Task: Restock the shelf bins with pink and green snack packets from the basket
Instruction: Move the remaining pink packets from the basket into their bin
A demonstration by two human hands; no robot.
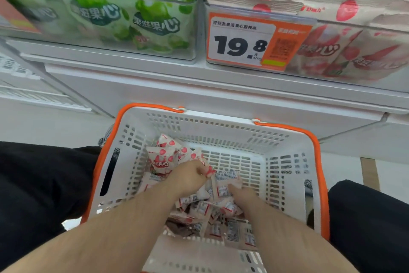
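Two hands are down in the white perforated plastic basket with the orange rim (318,162), digging through a heap of small pink strawberry-print snack packets (160,160). The left hand (190,175) has its fingers curled around a bunch of them, looks like a proper fistful. The right hand (241,193) is pushed in among the packets, but its fingers are buried so I can't tell if it's got hold of anything. No green ones visible in the basket from here. Up above, the clear shelf bin of pink packets (358,51) sits right of the clear bin of green packets (124,29), with the orange and white price tag (243,40) clipped on its front. My take: gather a tight bundle, lift clear of the basket wall, and drop it over the pink bin's front edge, not the green one
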